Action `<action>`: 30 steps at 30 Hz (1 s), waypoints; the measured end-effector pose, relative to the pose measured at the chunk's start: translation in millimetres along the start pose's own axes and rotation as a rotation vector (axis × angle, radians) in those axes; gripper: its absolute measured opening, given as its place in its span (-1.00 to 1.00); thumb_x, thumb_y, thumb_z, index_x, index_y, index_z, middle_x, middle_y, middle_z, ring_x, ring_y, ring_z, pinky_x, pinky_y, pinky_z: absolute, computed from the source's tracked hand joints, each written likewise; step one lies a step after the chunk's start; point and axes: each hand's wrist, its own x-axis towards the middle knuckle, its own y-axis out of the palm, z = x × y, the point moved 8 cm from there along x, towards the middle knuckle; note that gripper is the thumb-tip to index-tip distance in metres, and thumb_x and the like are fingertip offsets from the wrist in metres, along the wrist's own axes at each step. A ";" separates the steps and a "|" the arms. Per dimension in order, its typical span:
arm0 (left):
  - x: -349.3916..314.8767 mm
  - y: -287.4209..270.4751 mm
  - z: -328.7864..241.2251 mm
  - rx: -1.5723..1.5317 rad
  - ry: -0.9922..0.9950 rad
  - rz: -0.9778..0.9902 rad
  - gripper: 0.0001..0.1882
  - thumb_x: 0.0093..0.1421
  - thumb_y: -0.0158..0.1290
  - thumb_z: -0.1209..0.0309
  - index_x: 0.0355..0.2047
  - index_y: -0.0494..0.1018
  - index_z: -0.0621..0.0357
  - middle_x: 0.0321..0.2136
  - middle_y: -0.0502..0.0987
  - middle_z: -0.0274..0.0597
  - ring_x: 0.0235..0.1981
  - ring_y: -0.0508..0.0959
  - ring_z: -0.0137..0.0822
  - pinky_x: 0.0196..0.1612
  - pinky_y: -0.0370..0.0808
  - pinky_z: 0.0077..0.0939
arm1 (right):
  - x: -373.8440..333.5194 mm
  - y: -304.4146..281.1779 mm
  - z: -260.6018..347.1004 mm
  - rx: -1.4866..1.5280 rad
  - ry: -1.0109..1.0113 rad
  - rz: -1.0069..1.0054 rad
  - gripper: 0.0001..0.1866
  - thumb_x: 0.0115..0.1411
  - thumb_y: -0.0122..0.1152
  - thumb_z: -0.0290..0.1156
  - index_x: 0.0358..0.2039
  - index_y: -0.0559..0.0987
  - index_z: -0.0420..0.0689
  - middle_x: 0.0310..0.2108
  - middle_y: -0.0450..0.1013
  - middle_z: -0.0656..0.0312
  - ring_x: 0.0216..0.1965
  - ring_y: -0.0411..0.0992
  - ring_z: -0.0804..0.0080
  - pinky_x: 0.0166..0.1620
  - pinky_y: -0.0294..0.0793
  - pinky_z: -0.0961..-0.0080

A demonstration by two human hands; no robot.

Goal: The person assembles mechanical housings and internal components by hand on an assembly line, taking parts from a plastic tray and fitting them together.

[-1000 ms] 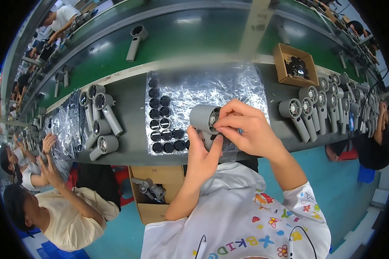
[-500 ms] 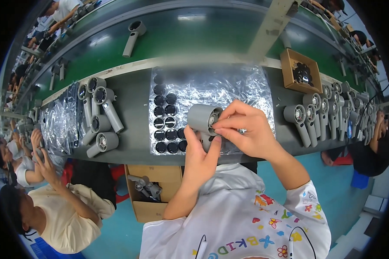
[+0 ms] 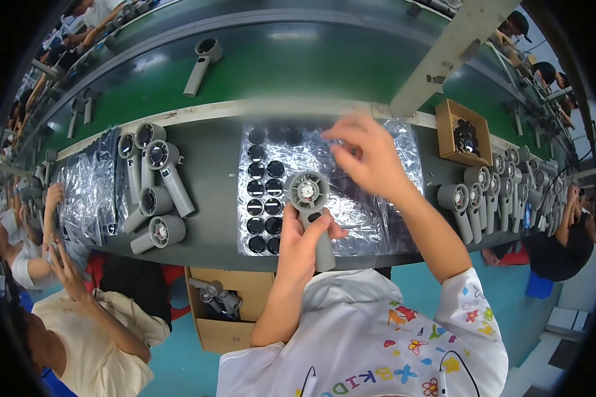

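Note:
My left hand [image 3: 300, 239] is closed around the handle of a grey handheld fan [image 3: 322, 248]. The fan's round head faces up, showing a white centre with spokes and no cover over it. Raised away from the fan, my right hand [image 3: 367, 155] hovers over the far part of a clear plastic sheet [image 3: 391, 231]. Its fingers are slightly blurred, apart, with nothing visible between them. Round black caps [image 3: 255, 188] lie in two columns on the sheet's left side, and another dark cap [image 3: 294, 136] lies near my right fingertips.
Grey fans [image 3: 172, 182] lie to the left beside stacked plastic bags [image 3: 89, 198]; several more [image 3: 457, 198] stand at right. A cardboard box [image 3: 460, 155] holds black parts. Another box [image 3: 228, 334] sits below the table. A lone fan [image 3: 198, 73] rests on the green belt [image 3: 278, 73]. Co-workers sit at both sides.
My right hand has let go of the fan head and moved up and away. The fan has turned in my left hand, its open face now upward and its handle toward me.

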 end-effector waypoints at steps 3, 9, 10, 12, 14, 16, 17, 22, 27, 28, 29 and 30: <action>0.0 1.4 0.0 -0.009 0.010 -0.009 -0.60 0.32 0.04 0.58 0.08 0.15 0.23 -0.22 0.47 -0.09 -0.30 0.58 -0.31 -0.08 0.66 -0.09 | 22.0 9.1 -38.4 -0.317 0.042 -0.024 -0.81 0.14 0.34 -0.43 -0.21 0.69 -0.14 -0.16 0.50 0.11 -0.31 0.53 0.26 -0.22 0.52 0.33; -0.4 4.6 -1.1 -0.019 0.016 -0.019 -0.65 0.32 0.03 0.59 0.03 0.16 0.22 -0.23 0.46 -0.10 -0.30 0.59 -0.30 -0.06 0.68 -0.08 | 34.8 -12.3 -40.5 -0.286 -0.119 -0.125 -0.81 0.22 0.30 -0.35 -0.23 0.67 -0.19 -0.27 0.54 0.15 -0.27 0.53 0.16 -0.19 0.50 0.31; -1.1 6.1 -1.6 0.008 0.028 -0.019 -0.65 0.32 0.04 0.59 0.03 0.16 0.22 -0.22 0.46 -0.09 -0.29 0.60 -0.28 -0.08 0.69 -0.10 | 32.1 -28.1 -51.5 -0.060 0.021 -0.199 -0.78 0.26 0.28 -0.32 -0.22 0.67 -0.21 -0.24 0.57 0.15 -0.26 0.55 0.20 -0.20 0.50 0.33; -1.1 3.5 -2.3 0.040 0.043 -0.019 -0.65 0.32 0.04 0.58 0.03 0.16 0.23 -0.20 0.46 -0.09 -0.29 0.61 -0.27 -0.11 0.70 -0.13 | 22.0 -36.1 -72.8 0.473 0.465 -0.143 -0.69 0.38 0.15 -0.27 -0.10 0.61 -0.28 -0.08 0.60 0.06 -0.18 0.58 0.28 -0.19 0.53 0.41; -2.5 -0.3 -1.0 0.070 0.039 -0.041 -0.64 0.33 0.05 0.56 0.05 0.16 0.23 -0.12 0.45 -0.06 -0.21 0.65 -0.18 -0.13 0.71 -0.19 | 7.6 -32.9 -56.2 0.840 0.490 -0.109 -0.67 0.40 0.10 -0.27 -0.04 0.58 -0.29 -0.06 0.58 -0.02 -0.17 0.59 0.26 -0.18 0.57 0.43; -3.3 8.8 -4.4 0.124 0.065 -0.038 -0.62 0.34 0.05 0.55 0.07 0.16 0.24 -0.08 0.44 -0.05 -0.16 0.65 -0.13 -0.13 0.71 -0.20 | -10.1 -21.7 -44.6 1.316 0.525 -0.002 -0.64 0.45 0.00 -0.29 0.07 0.50 -0.30 -0.01 0.55 -0.14 -0.19 0.61 0.25 -0.14 0.66 0.43; -4.7 14.2 -8.0 0.174 0.096 -0.046 -0.61 0.35 0.04 0.55 0.10 0.15 0.24 -0.03 0.42 -0.03 -0.12 0.66 -0.09 -0.13 0.71 -0.20 | -19.5 -17.1 -41.6 1.392 0.531 0.037 -0.63 0.46 -0.02 -0.27 0.06 0.50 -0.31 -0.01 0.55 -0.16 -0.21 0.62 0.25 -0.14 0.68 0.42; -7.4 37.2 -5.9 0.171 0.111 0.018 -0.49 0.36 0.02 0.59 0.23 0.08 0.17 0.15 0.36 -0.03 0.07 0.59 -0.03 -0.11 0.72 -0.28 | -56.7 -17.9 -30.0 1.251 0.486 -0.030 -0.67 0.32 0.17 -0.54 0.08 0.51 -0.31 -0.05 0.56 -0.01 -0.18 0.61 0.33 -0.11 0.67 0.45; -10.1 46.4 5.9 0.189 0.079 0.027 -0.51 0.36 0.01 0.57 0.23 0.10 0.16 0.17 0.35 -0.05 0.12 0.57 -0.04 -0.15 0.74 -0.34 | -78.9 -35.9 -6.9 0.803 0.349 -0.172 -0.67 0.26 0.22 -0.65 0.04 0.59 -0.31 -0.07 0.59 0.08 -0.14 0.60 0.41 -0.03 0.60 0.50; -11.1 48.6 6.9 0.197 0.081 0.022 -0.51 0.36 0.01 0.57 0.23 0.10 0.16 0.17 0.35 -0.05 0.12 0.57 -0.04 -0.17 0.74 -0.35 | -81.5 -35.4 -1.4 0.790 0.314 -0.188 -0.68 0.27 0.22 -0.63 0.05 0.60 -0.32 -0.07 0.60 0.08 -0.11 0.59 0.40 0.00 0.58 0.49; -11.9 51.7 7.8 0.205 0.083 0.019 -0.51 0.36 0.01 0.57 0.22 0.10 0.16 0.18 0.35 -0.06 0.12 0.57 -0.04 -0.19 0.75 -0.37 | -83.7 -37.3 2.2 0.775 0.280 -0.207 -0.68 0.28 0.22 -0.61 0.05 0.61 -0.33 -0.08 0.61 0.08 -0.08 0.59 0.39 0.04 0.57 0.48; -13.0 55.0 9.4 0.185 0.071 0.018 -0.51 0.36 0.01 0.57 0.23 0.10 0.17 0.18 0.34 -0.06 0.13 0.56 -0.04 -0.20 0.75 -0.38 | -86.9 -40.4 3.7 0.538 0.180 -0.191 -0.68 0.29 0.23 -0.57 0.06 0.63 -0.29 -0.07 0.63 0.07 -0.05 0.59 0.40 0.06 0.54 0.47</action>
